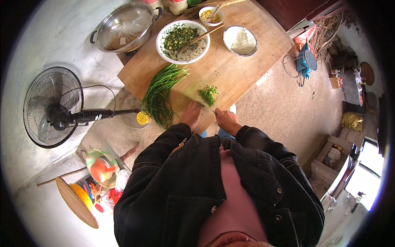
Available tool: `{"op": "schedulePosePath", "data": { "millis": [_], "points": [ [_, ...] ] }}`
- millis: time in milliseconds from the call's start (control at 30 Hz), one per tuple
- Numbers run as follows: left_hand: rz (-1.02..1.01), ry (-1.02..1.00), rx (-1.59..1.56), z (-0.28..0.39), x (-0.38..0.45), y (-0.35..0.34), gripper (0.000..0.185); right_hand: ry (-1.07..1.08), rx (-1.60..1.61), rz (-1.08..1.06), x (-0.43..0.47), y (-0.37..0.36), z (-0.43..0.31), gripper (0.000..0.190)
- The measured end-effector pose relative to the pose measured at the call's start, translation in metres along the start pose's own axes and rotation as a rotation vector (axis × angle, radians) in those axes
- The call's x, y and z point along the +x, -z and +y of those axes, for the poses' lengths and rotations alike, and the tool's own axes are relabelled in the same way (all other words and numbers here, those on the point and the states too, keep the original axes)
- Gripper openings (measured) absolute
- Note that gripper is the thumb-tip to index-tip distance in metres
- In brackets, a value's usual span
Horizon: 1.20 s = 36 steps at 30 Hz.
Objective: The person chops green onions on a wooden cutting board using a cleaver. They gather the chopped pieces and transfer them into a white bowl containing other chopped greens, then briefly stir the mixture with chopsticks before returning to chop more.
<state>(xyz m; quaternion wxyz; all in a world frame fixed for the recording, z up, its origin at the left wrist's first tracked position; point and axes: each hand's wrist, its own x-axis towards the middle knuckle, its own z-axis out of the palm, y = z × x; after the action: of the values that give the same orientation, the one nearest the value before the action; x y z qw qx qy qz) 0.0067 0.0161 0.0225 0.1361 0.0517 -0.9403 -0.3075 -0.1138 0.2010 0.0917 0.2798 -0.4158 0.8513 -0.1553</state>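
My right hand [227, 122] grips the handle of a kitchen knife [208, 108] at the near edge of a wooden board [265, 23]. The blade points away to the left, beside a small heap of chopped green stalks [209, 95]. On the board at the blade's left side rests my left hand [193, 114], its fingers bent close to the knife. Whether anything is under those fingers is hidden. Farther left lies a loose bundle of long green chives [160, 92], some hanging past the board's edge.
Beyond the chives stands a white bowl [160, 51] of chopped greens, with chopsticks [203, 35] in it. Near it are a flour bowl [255, 49] and a small bowl [202, 20] with a spoon. A lidded pot [123, 27] and a fan [58, 108] stand left.
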Motion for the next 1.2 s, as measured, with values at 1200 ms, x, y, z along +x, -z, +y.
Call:
{"op": "schedulePosePath", "data": {
  "millis": [1200],
  "points": [
    [-0.009, -0.026, -0.042, -0.010, -0.002, -0.007, 0.018, -0.085, 0.042, -0.007, 0.010, -0.011, -0.007, 0.021]
  ]
}}
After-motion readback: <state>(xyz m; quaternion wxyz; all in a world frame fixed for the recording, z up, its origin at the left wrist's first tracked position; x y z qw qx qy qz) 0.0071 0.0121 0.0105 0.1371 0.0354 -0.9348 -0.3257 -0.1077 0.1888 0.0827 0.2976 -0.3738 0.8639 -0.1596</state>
